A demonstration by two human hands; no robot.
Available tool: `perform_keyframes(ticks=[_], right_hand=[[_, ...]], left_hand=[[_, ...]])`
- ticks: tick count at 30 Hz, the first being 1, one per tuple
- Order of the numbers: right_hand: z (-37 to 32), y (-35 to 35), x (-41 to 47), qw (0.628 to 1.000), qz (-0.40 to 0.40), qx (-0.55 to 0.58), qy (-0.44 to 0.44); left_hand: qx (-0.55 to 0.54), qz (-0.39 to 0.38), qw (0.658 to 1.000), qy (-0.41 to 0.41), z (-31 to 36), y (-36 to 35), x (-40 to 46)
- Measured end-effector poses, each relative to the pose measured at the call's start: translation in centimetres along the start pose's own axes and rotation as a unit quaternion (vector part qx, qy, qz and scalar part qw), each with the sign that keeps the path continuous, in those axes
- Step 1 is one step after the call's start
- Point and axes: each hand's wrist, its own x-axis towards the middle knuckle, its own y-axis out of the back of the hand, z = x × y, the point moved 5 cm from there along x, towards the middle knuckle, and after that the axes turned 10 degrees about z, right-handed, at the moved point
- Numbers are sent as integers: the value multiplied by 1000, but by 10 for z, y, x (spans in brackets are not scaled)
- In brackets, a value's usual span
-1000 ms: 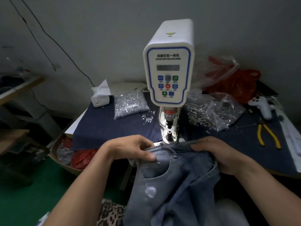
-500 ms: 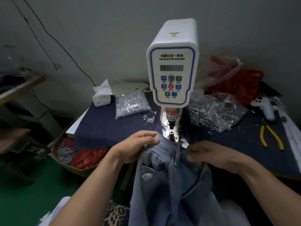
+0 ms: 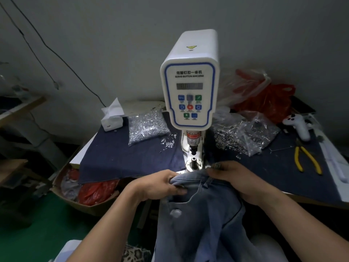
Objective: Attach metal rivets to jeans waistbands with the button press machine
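Your left hand (image 3: 160, 187) pinches the waistband (image 3: 190, 179) edge, fingers curled over the denim. Your right hand (image 3: 234, 178) grips the other side, fingers curled on the fabric. The jeans (image 3: 200, 220) hang off the table (image 3: 132, 159) edge, waistband just short of the die (image 3: 193, 161) under the press (image 3: 189, 95). No rivet visible on the band here; setting looks not yet done. Rivets (image 3: 147, 127) remain bagged behind.
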Motion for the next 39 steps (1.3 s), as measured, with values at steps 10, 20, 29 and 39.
perform_keyframes(ticks=[10, 20, 29, 39], right_hand=[[-4, 25, 30, 892, 151, -411, 117], [-20, 110, 65, 714, 397, -564, 120], [-8, 110, 87, 651, 364, -653, 134], [-14, 106, 98, 663, 362, -645, 116]], left_hand=[[-215, 122, 968, 33, -8, -1, 27], [-131, 265, 949, 111, -45, 50, 48], [-149, 263, 948, 103, -71, 50, 56], [-105, 270, 947, 138, -69, 51, 58]])
